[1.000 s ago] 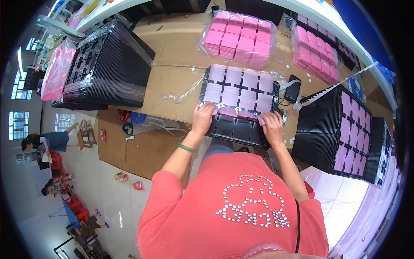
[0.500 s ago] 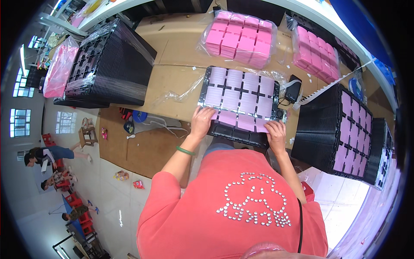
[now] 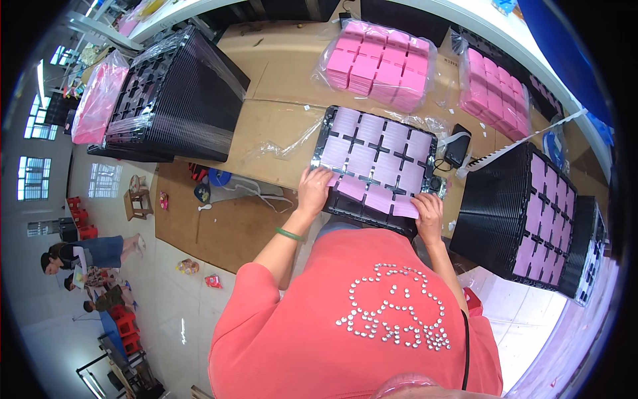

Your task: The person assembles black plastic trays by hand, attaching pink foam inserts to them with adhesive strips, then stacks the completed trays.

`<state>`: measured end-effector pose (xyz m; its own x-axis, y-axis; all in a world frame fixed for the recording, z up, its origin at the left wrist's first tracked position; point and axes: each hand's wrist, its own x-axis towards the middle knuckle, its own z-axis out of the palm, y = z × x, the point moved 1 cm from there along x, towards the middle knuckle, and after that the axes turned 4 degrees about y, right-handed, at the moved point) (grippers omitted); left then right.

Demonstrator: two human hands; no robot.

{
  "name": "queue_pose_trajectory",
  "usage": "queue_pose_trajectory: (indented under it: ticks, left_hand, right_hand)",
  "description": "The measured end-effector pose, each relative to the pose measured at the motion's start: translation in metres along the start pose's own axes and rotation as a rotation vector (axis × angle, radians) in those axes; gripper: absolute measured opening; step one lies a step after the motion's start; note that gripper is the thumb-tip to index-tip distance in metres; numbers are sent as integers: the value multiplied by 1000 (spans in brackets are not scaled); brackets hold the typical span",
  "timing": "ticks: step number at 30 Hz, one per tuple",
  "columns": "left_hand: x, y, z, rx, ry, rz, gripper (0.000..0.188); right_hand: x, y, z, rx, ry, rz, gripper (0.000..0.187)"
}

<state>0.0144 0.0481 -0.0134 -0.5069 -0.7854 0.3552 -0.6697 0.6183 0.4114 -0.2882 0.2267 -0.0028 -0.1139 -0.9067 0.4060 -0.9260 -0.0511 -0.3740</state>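
Note:
A lilac foam sheet (image 3: 379, 149) with cross-shaped slots lies over a black plastic tray (image 3: 362, 209) in front of me. The tray's black dividers show through the slots. My left hand (image 3: 316, 189) has its fingers closed on the sheet's near left corner. At the near right corner my right hand (image 3: 428, 211) pinches the same sheet, thumb tucked under or behind it. Between the hands, the near row of the foam sits slightly off the tray, whose dark front part shows below it.
Bagged pink foam stacks (image 3: 379, 63) stand behind the tray, with another bagged stack (image 3: 494, 93) farther right. Tall stacks of black trays rise at left (image 3: 179, 100) and right (image 3: 512, 206). A black device (image 3: 457, 146) with a white strap lies beside the tray. People (image 3: 93, 263) are in the left background.
Both hands stay at the near corners of the foam sheet, its near edge tilted a little differently. The whole view has shifted slightly. People in the background have moved.

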Motion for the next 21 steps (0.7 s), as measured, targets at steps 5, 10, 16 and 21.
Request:
queue_pose_trajectory:
  ticks: [5, 10, 16, 21]
  left_hand:
    - [-2, -1, 3, -5, -10, -52, 32]
    - [-14, -3, -20, 78, 130, -17, 23]
    - [-2, 1, 53, 90, 138, -29, 12]
    - [-41, -8, 31, 133, 252, -73, 17]
  right_hand:
    - [7, 2, 1, -7, -26, 21, 40]
    - [10, -10, 7, 56, -1, -47, 48]
    - [-23, 17, -5, 3, 33, -158, 32]
    - [-38, 19, 7, 50, -50, -235, 31]
